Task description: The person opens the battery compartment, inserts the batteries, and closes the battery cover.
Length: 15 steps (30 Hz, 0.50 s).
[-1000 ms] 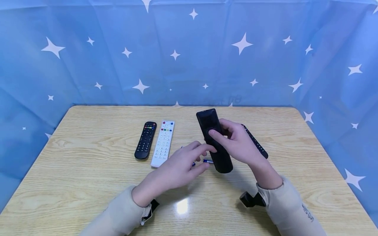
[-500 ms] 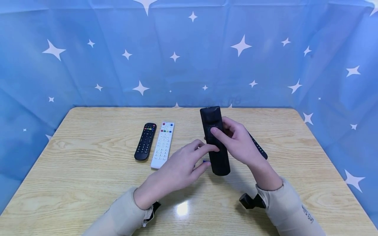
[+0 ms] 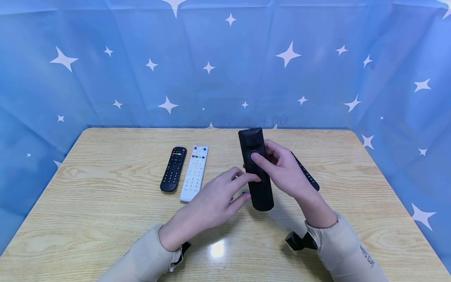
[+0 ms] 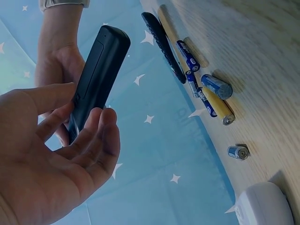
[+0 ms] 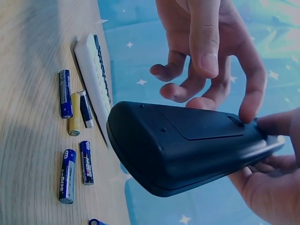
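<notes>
My right hand (image 3: 283, 174) grips the black remote (image 3: 255, 168); my left hand (image 3: 215, 197), fingers parted, touches its back. Only wrist views clearly show batteries (image 5: 67, 176) on the worktop (image 3: 105, 176).

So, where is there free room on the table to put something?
Bare table lies left of the leftmost black remote and right of the rightmost remote. The middle is crowded: batteries lie right of the white remote, near the left hand and held remote.

The head view is bright and even, with a white glare spot and soft shadows on the table (image 3: 88, 219). Both wrist views are dimmer and bluish; a pale sheen runs along the black remote control (image 5: 187, 152).
</notes>
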### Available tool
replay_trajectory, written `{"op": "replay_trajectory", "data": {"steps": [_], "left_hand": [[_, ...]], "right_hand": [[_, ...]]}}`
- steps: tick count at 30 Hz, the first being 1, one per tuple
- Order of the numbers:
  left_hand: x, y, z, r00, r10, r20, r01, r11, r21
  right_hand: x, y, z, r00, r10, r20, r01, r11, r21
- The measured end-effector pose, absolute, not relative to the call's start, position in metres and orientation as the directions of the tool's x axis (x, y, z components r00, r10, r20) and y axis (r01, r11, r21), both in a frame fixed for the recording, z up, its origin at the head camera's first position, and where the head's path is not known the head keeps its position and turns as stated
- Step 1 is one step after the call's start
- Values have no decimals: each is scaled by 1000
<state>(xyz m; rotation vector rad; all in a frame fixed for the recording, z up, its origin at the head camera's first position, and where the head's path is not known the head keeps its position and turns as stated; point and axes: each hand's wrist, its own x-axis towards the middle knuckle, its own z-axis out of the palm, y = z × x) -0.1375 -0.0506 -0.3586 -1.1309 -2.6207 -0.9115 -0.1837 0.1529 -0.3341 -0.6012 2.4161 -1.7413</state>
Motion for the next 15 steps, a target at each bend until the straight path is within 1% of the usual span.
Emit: {"op": "replay_trajectory", "data": {"steps": [8,15], "left_hand": [[-137,-50,-360,-703,610,366,706,535,464],[-138,-49,-360,-702,598,387,709,529,467]], "right_hand": [[-184,152,-334,-918,-371,141,-241,240,-940],[-182,151,-333,-921,-363,139,-239,247,-939]]}}
